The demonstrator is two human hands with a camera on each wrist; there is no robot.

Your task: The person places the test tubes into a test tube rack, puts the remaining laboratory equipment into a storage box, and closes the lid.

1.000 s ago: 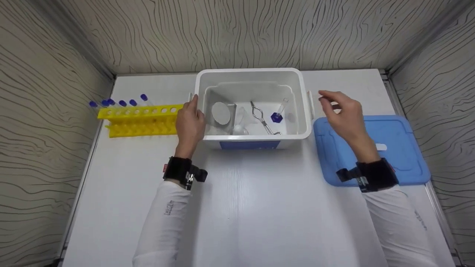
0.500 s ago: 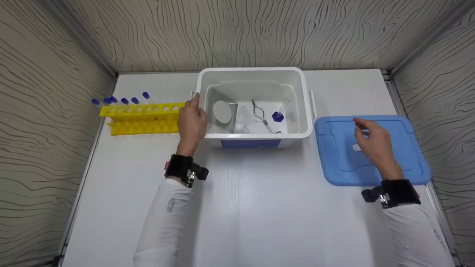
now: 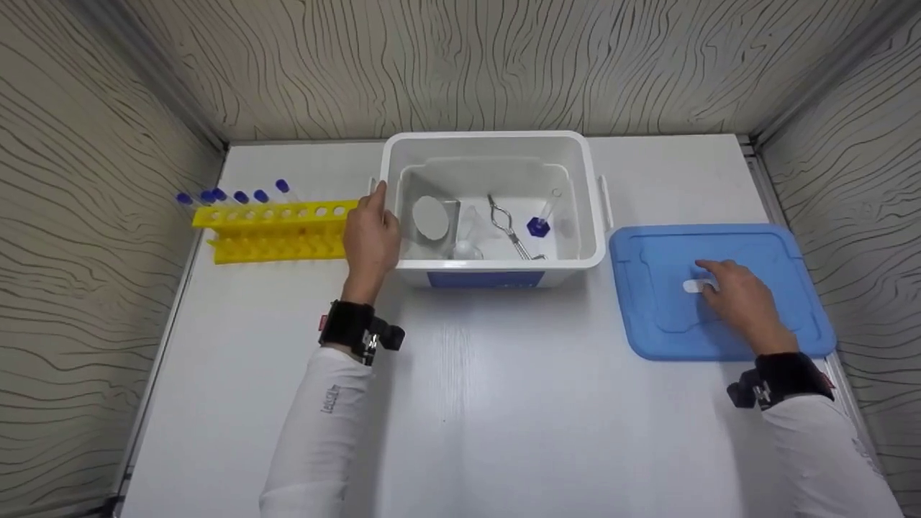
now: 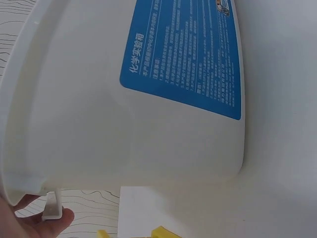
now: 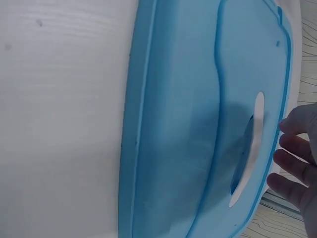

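The blue lid (image 3: 719, 291) lay flat on the white table (image 3: 504, 403), just right of the white storage box (image 3: 493, 205) and not touching it. A white handle (image 3: 694, 286) sat in a recess at the lid's centre.

The right hand (image 3: 741, 302) had travelled, over the preceding second, from a raised position near the box's right edge, across the lid's far edge, down to the lid's centre. At this moment its fingers were extended and loosely spread, with the fingertips (image 3: 709, 277) at the handle. The right wrist view showed the fingers (image 5: 292, 163) beside the handle slot (image 5: 250, 148), straight rather than curled; whether they touched the handle could not be determined. No grip was formed.

The left hand (image 3: 370, 241) had remained in place throughout. It rested against the box's left wall, fingers running up toward the rim near the side latch (image 4: 52, 206). How far its fingers were bent could not be determined from either view.

The box was uncovered. Inside lay a square piece with a grey disc (image 3: 432, 218), a metal clamp (image 3: 507, 230), a small clear flask (image 3: 466, 248) and a tube with a blue base (image 3: 540, 223). A yellow rack (image 3: 273, 230) with blue-capped tubes (image 3: 234, 196) stood left of the box, just beyond the left hand.

Judgement: the change indicated a shift of attention from the box to the lid, with the box steadied on the opposite side. The lid itself had not moved.
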